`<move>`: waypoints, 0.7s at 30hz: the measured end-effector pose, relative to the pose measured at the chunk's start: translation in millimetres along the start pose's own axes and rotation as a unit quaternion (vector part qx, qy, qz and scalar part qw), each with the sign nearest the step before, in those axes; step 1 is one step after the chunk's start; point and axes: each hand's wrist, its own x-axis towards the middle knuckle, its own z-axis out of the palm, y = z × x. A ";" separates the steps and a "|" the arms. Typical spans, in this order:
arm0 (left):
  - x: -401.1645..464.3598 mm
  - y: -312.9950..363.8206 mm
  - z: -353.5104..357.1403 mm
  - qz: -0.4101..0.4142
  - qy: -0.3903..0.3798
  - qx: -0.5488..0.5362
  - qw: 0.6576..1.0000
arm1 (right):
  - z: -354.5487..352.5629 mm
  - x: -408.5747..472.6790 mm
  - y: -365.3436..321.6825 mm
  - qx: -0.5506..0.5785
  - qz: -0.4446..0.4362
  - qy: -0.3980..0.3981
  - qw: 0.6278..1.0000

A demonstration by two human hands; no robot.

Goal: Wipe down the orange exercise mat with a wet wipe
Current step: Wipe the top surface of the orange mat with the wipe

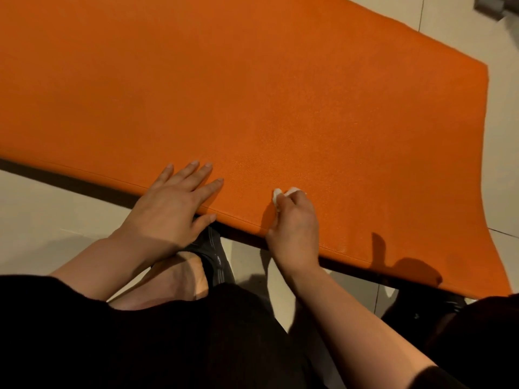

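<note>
— Where's the mat?

— The wide orange textured exercise mat lies flat on a pale tiled floor, filling most of the view. Its near edge runs from the left down toward the lower right, with a dark shadow beneath it.

— And the hands?

— The left hand rests palm down on the mat's near edge, fingers straight and spread, holding nothing; the thumb hangs just over the edge. The right hand is to its right, also at the near edge, fingers curled around a small bunched white wet wipe — only a bit of it pokes out past the knuckles, pressed against the mat.

— Anything else?

— A black shoe shows on the floor between the forearms, just below the mat's edge, and black clothing fills the bottom of the view. A grey object sits at the top right corner, too cropped to identify.
</note>
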 end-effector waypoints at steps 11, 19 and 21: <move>-3.5 -1.4 -1.3 0.013 -0.012 0.048 0.999 | 5.6 -39.8 15.6 -0.017 -0.031 -0.013 0.999; 5.2 9.0 0.9 -0.006 0.004 0.125 0.992 | 21.6 -30.8 -23.5 0.057 -0.143 -0.017 0.988; 4.4 8.6 2.0 0.003 0.001 0.146 0.989 | 21.5 -32.6 -1.6 0.030 -0.158 0.012 0.987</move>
